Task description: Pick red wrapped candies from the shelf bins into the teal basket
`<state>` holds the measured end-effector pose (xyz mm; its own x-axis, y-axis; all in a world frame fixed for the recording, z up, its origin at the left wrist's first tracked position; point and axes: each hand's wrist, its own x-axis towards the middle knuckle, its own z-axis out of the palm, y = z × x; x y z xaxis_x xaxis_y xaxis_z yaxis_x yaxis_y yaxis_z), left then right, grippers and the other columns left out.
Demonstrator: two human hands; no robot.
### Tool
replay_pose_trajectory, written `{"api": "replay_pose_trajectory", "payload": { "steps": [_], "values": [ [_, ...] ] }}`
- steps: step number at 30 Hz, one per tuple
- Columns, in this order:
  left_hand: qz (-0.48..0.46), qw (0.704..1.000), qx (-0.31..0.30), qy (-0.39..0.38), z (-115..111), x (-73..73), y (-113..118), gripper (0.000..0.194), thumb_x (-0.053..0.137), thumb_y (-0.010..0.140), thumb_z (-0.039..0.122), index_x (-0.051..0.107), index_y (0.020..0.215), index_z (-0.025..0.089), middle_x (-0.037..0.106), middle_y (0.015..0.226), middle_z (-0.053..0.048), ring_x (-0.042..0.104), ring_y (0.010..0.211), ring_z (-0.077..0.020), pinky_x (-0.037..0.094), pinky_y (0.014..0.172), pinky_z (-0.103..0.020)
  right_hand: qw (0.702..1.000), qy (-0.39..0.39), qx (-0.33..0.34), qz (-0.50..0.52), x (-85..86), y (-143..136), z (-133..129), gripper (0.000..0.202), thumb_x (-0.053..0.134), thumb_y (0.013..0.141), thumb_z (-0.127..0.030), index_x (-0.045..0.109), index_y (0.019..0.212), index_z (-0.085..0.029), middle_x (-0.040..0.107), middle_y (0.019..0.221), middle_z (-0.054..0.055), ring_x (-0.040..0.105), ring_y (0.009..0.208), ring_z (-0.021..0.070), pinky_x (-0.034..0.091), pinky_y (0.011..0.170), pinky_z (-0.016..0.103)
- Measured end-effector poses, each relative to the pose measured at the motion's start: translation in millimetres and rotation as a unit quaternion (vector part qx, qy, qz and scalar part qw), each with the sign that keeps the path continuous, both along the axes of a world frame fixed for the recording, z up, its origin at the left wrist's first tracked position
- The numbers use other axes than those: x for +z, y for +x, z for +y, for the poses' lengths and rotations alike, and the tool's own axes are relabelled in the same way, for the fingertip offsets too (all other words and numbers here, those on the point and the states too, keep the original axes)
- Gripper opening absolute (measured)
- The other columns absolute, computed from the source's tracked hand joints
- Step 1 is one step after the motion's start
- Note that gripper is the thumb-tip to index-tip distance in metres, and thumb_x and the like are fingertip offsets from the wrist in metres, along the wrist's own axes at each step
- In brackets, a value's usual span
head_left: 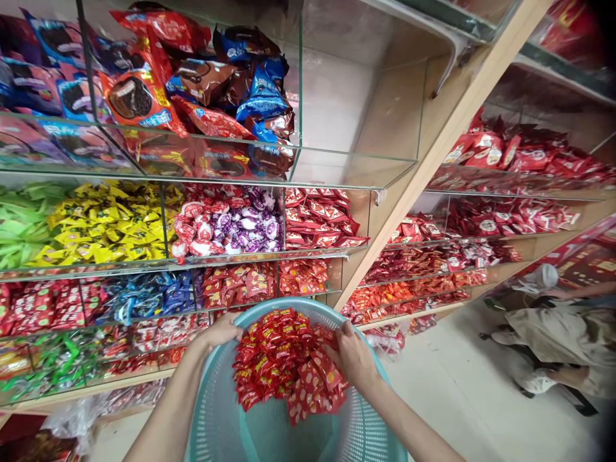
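Observation:
A teal plastic basket (216, 401) with perforated sides is in front of me, tilted toward me. My left hand (222, 330) grips its rim at the far left. Red candy packets with yellow print (274, 353) are heaped against the basket's far side. Darker red patterned packets (317, 388) lie at the right of the heap. Reaching over the right rim, my right hand (355, 354) has its fingers curled at the packets on that side. The fingertips are partly hidden among them.
Glass-fronted shelves hold yellow packets (110, 221), white-and-purple candies (245, 224), blue candies (149, 295) and wrapped cookies (139, 96). A slanting wooden post (409, 170) divides them from more shelves with red packets (510, 215). A person (558, 340) is at the right on the pale floor (447, 385).

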<state>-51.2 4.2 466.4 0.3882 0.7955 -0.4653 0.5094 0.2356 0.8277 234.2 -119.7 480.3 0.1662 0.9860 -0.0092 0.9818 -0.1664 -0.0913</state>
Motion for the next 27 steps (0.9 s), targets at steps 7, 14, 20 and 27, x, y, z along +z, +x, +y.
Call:
{"api": "replay_pose_trajectory", "payload": {
  "steps": [7,14,20,27],
  "values": [
    [-0.008,1.0,-0.008,-0.01,0,-3.3,-1,0.027,0.046,0.049,0.011,0.054,0.074,0.017,0.048,0.048,0.007,0.042,0.04,-0.0092,0.031,0.038,-0.018,0.989,0.073,0.002,0.126,19.5,4,89,0.026,0.047,0.079,-0.041,0.055,0.086,-0.017,0.055,0.092,0.011,0.054,0.084,0.0201,0.037,0.071,0.027],
    [-0.02,1.0,-0.004,-0.017,0,-7.9,-2,0.034,0.045,0.049,0.012,0.054,0.081,0.016,0.047,0.048,0.007,0.041,0.04,-0.0091,0.032,0.038,-0.019,0.983,0.022,-0.089,0.159,-2.7,-13,166,0.048,0.064,0.064,-0.041,0.048,0.098,-0.012,0.058,0.093,0.018,0.052,0.094,0.0277,0.038,0.075,0.035],
    [-0.013,1.0,-0.017,0.008,2,-10.5,-3,0.023,0.045,0.047,0.011,0.051,0.069,0.016,0.044,0.049,0.007,0.037,0.041,-0.0072,0.029,0.038,-0.017,0.978,0.015,-0.1,0.184,-12.3,-21,170,0.057,0.068,0.058,-0.032,0.04,0.104,-0.012,0.057,0.097,0.019,0.05,0.099,0.0298,0.037,0.077,0.039],
    [0.002,1.0,0.0,-0.016,-1,-1.9,0,0.027,0.046,0.048,0.012,0.052,0.074,0.017,0.044,0.046,0.007,0.039,0.039,-0.0086,0.03,0.037,-0.018,0.951,0.037,-0.102,0.29,-8.2,6,168,0.038,0.062,0.057,-0.039,0.043,0.082,-0.018,0.057,0.077,0.006,0.056,0.073,0.0208,0.04,0.063,0.031]
  ]
}}
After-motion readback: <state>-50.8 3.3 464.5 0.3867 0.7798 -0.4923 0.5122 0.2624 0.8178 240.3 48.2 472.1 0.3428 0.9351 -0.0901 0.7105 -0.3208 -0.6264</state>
